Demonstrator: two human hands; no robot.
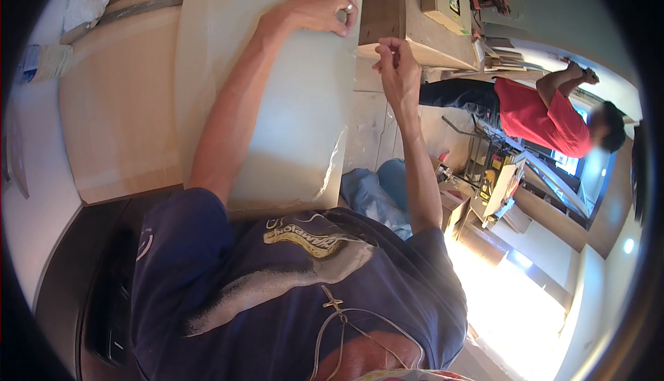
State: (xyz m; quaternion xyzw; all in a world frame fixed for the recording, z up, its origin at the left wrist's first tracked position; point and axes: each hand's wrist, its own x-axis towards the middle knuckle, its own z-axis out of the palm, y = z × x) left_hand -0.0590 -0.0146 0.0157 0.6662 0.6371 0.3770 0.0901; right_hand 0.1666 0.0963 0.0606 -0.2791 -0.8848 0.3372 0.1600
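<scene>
A long pale panel (290, 104) with a glossy, film-like surface lies in front of me. My left hand (324, 6), with rings on its fingers, rests on the panel's far part near the right edge. Its fingers are bent in toward the thumb; what they hold, if anything, is too small to tell. Just past that edge is my right hand (400, 73), raised, its fingers curled and pinched together. Anything between those fingertips is hidden. Crinkled clear film (334, 161) stands up along the panel's near right edge.
A light wooden board (124, 111) lies to the left, with a brush (52, 62) beyond it. At the far right are a wooden cabinet (443, 42), a box (445, 2) and a cordless drill (496, 0). A person in a red shirt (536, 114) stands right, near a cluttered tool stand (494, 184).
</scene>
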